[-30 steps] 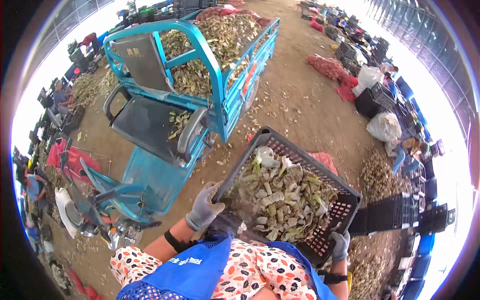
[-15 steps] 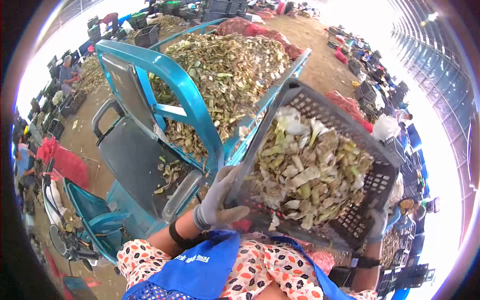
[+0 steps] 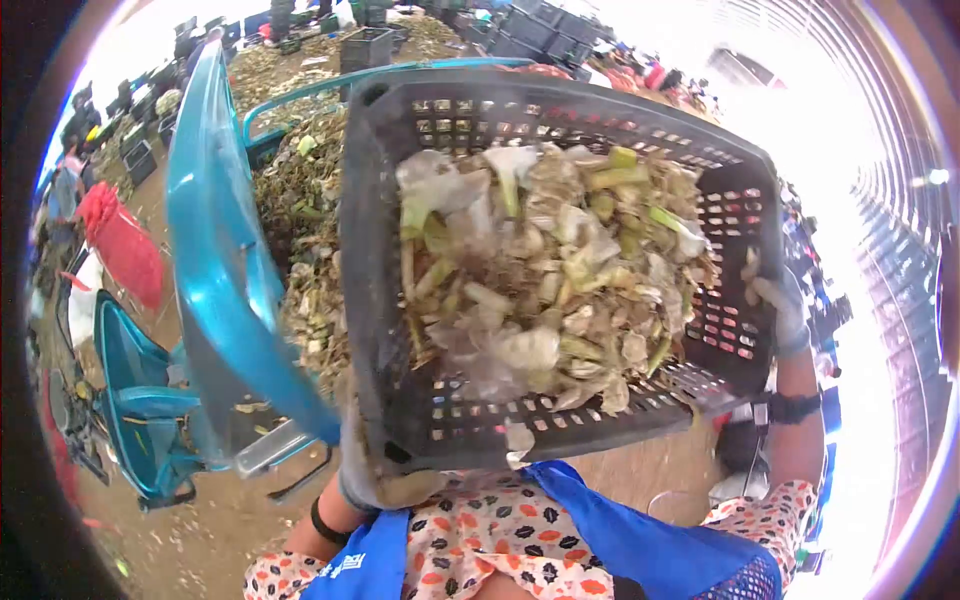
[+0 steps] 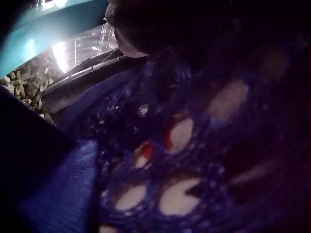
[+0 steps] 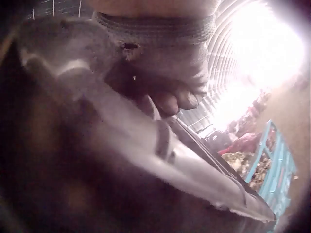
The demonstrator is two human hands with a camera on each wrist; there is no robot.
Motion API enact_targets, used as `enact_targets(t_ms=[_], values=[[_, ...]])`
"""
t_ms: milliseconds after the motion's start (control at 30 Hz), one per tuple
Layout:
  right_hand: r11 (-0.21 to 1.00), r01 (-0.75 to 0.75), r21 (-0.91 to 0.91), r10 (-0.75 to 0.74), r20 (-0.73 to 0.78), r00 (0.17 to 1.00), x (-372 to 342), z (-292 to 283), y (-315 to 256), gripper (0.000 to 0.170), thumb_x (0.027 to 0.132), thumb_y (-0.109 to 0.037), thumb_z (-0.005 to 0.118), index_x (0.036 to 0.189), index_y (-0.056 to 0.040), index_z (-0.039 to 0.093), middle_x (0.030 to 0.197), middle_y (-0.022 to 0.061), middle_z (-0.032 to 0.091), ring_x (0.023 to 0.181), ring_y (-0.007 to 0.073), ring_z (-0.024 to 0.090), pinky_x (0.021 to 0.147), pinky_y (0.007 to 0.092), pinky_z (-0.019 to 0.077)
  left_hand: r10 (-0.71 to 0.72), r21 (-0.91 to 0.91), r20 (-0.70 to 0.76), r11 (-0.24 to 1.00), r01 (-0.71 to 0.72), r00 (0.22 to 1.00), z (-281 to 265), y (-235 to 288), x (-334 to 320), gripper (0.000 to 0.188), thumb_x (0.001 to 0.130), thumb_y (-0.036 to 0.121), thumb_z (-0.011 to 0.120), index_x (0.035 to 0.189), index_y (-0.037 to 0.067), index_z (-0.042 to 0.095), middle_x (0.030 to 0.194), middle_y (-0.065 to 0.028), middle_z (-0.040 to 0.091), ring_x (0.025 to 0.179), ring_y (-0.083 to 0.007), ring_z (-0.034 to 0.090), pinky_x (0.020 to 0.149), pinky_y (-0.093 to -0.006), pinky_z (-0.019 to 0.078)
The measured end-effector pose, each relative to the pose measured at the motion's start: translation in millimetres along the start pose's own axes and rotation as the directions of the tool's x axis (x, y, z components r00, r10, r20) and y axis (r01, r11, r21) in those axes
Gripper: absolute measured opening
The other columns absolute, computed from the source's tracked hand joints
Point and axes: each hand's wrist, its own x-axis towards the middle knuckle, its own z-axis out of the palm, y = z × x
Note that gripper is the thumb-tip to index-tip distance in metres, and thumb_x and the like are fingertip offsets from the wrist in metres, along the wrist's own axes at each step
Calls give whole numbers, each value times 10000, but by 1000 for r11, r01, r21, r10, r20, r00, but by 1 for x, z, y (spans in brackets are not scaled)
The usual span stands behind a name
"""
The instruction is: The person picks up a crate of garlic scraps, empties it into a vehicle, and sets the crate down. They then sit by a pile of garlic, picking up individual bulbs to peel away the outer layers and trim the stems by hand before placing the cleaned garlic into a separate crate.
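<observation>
A black perforated plastic crate (image 3: 560, 435) is raised in front of the chest, its inside facing the head camera. Vegetable scraps (image 3: 560, 280), pale papery skins with cut green and whitish stalks, fill much of it. My gloved left hand (image 3: 368, 465) holds the near left corner, thumb along the underside; its other fingers are mostly hidden by the crate. On the right side wall, my gloved right hand (image 3: 783, 310) grips the rim, fingers bent over it. In the right wrist view, worn glove fingertips (image 5: 187, 99) curl beside the pale-lit crate rim (image 5: 194, 165). Dark clothing mostly fills the left wrist view.
Directly left stands a blue cargo tricycle's frame (image 3: 205, 240), with more scraps (image 3: 310, 300) in its bed behind the crate. A red mesh sack (image 3: 125, 245) lies farther left. Stacked black crates (image 3: 535, 35) stand at the back. A bright curved greenhouse wall (image 3: 900, 200) runs along the right.
Both hands have lifted the crate higher and closer to the camera, and it now overlaps the tricycle's bed. The view has turned and come nearer the tricycle. The scraps remain inside.
</observation>
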Motion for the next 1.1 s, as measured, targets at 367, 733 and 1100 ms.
enact_targets(t_ms=[367,733,1100], values=[[699,-99,708,-161,291,943,311,-32,135,422,952,-297,451,1231,14,514,1130,113,606,965,190,591,803,308,502,73,430,-372,897,102,925,96,-27,220,611,843,287,684,1298,-29,427,1143,-92,530,1000,-171,527,845,-312,455],[751,287,595,-493,215,843,205,79,347,763,772,-24,678,1415,-57,268,1361,72,408,1211,207,427,1038,368,326,-23,835,-20,549,29,1000,78,-56,477,788,863,648,425,1198,-54,549,1192,-224,579,1138,-302,540,971,-351,386],[852,504,139,-334,-598,729,313,80,254,480,933,-293,484,1251,65,450,1045,147,612,915,198,576,798,320,465,-443,654,129,710,260,887,14,8,403,674,906,343,524,1458,97,224,1498,-116,244,1375,-237,249,1110,-351,252]])
